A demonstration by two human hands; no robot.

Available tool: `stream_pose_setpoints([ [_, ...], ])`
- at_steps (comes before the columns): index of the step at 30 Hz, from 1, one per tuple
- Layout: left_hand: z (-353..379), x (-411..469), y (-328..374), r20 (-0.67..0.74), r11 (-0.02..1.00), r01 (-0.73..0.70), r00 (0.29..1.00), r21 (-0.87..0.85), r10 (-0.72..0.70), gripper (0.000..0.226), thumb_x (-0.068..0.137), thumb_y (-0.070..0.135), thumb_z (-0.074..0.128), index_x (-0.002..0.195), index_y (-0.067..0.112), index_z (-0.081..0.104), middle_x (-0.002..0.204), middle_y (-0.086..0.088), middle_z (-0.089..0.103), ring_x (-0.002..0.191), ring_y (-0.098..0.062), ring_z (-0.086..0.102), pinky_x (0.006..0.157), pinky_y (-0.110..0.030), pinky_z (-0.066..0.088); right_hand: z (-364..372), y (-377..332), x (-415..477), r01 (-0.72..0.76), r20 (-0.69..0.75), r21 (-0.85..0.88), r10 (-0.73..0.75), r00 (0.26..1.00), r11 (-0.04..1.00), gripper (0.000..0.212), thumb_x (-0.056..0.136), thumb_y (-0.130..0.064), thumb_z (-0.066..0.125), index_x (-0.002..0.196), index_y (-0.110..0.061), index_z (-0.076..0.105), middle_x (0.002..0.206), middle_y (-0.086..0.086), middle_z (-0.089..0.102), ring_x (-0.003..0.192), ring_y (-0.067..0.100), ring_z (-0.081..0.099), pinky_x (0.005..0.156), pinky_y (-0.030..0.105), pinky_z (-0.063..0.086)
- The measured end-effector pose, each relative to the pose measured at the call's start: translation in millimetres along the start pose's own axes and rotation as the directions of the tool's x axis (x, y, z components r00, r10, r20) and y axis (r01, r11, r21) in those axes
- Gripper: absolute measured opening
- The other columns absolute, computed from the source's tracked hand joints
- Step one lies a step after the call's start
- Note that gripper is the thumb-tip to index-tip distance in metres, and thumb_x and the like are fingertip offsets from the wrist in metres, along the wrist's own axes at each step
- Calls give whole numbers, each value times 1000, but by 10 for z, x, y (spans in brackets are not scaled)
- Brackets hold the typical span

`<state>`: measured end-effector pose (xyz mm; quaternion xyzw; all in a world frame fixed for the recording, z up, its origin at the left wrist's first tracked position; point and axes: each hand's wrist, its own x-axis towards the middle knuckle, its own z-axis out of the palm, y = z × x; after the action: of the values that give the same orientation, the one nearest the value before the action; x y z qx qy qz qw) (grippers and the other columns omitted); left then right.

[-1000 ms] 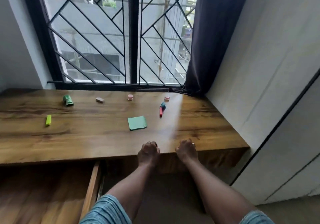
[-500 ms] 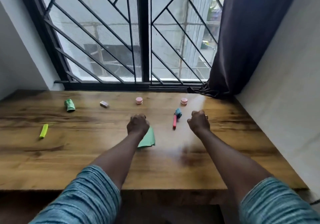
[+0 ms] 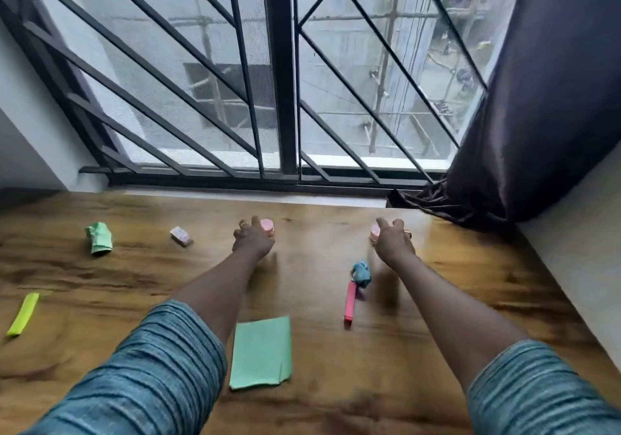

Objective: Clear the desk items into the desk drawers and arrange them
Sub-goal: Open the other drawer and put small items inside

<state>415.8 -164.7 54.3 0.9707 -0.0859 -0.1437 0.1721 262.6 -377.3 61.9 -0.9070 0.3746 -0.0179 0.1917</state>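
Observation:
On the wooden desk (image 3: 100,300), two small pink jars stand near the window. My left hand (image 3: 252,240) reaches the left pink jar (image 3: 268,226), which shows just right of its fingers. My right hand (image 3: 394,240) is at the right pink jar (image 3: 374,232), with thumb and fingers spread above it. I cannot tell whether either hand has a grip. A pink marker (image 3: 350,305) with a blue crumpled piece (image 3: 362,274) at its tip lies between my arms. A green paper sheet (image 3: 261,352) lies nearer to me.
A crumpled green wrapper (image 3: 99,238), a small white eraser (image 3: 181,236) and a yellow-green highlighter (image 3: 23,313) lie on the left of the desk. The barred window (image 3: 285,98) is behind, with a dark curtain (image 3: 544,105) and a white wall at right.
I have leaned forward over the desk. Both hands moved from the front edge across the desk to the two pink jars. The open drawer at lower left has left the view.

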Motion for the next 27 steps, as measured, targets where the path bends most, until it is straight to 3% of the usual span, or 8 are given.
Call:
stream_pose_setpoints([
  [4, 86, 260, 36, 35, 998, -59, 998, -34, 60, 72, 91, 31, 58, 150, 20, 18, 155, -13, 13, 138, -36, 25, 111, -40, 30, 87, -8, 287, 33, 58, -50, -30, 998, 998, 40, 98, -19, 39, 136, -30, 40, 146, 12, 20, 125, 38, 35, 100, 42, 36],
  [6, 130, 354, 28, 43, 996, -94, 995, 2, 94, 66, 91, 32, 56, 148, 24, 23, 155, -10, 16, 140, -32, 22, 112, -39, 29, 126, 8, 341, 12, 97, -78, -4, 995, 997, 39, 99, -20, 36, 135, -31, 44, 146, 10, 24, 127, 36, 33, 102, 42, 35],
  [10, 146, 461, -40, -13, 987, -158, 987, 7, 158, 39, 95, 23, 54, 133, 18, 50, 139, -13, 43, 128, -31, 39, 104, -35, 37, 156, -10, 332, -56, 71, -51, 60, 996, 997, 34, 91, -5, 37, 116, -10, 58, 123, 17, 46, 117, 38, 46, 96, 39, 41],
  [13, 98, 430, -146, -75, 982, -189, 980, -29, 186, 37, 94, 14, 55, 131, 12, 53, 130, -16, 50, 121, -32, 47, 99, -33, 41, 131, -60, 210, -113, 29, -10, 113, 993, 994, 29, 86, 0, 38, 107, -3, 58, 119, 19, 48, 114, 38, 47, 92, 37, 42],
  [17, 9, 343, -364, -96, 978, -188, 979, -84, 180, 47, 92, 14, 58, 138, 11, 46, 133, -17, 51, 123, -32, 48, 100, -35, 42, 97, -152, -30, -159, 6, 1, 159, 987, 987, 30, 89, 0, 37, 109, -5, 58, 121, 18, 48, 114, 38, 48, 91, 39, 44],
  [27, -251, -255, -942, -128, 959, -254, 963, -123, 239, 44, 84, 20, 68, 126, 13, 57, 124, -15, 59, 115, -31, 54, 94, -34, 46, -66, -375, -719, -174, -153, 190, 205, 967, 966, 33, 98, -15, 28, 119, 1, 48, 121, 21, 49, 111, 36, 47, 90, 40, 40],
])
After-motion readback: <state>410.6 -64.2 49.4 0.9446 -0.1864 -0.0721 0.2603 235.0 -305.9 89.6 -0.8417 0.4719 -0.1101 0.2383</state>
